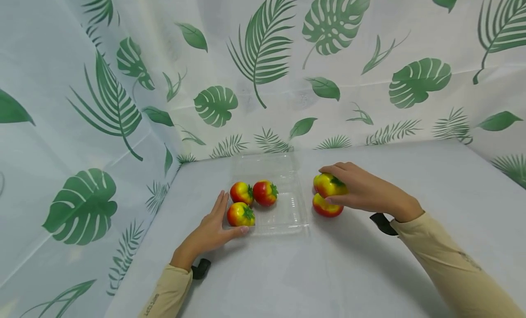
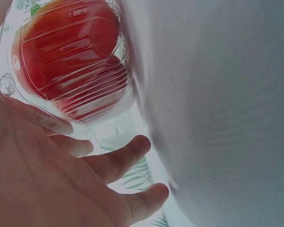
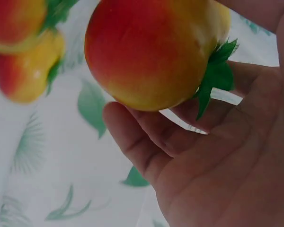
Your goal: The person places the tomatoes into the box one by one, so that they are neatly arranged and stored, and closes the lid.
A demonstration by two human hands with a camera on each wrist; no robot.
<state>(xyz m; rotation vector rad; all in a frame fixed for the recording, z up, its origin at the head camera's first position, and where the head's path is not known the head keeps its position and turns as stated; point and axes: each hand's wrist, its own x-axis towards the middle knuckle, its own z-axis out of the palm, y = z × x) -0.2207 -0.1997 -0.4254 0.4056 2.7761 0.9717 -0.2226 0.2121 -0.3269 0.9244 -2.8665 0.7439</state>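
Note:
A clear plastic clamshell box lies with its lid folded back. In its left part are a red-and-yellow fruit with a green leafy cap, a redder one and a front one. My left hand rests along the box's left side, fingers fairly straight and thumb at the front corner; red fruit shows through the ribbed wall. To the right of the box, my right hand grips a similar fruit between thumb and fingers, above another fruit.
Another fruit is partly hidden behind the gripped one. The pale tabletop meets leaf-patterned curtains at the back and left. Dark wrist straps show at both sleeves.

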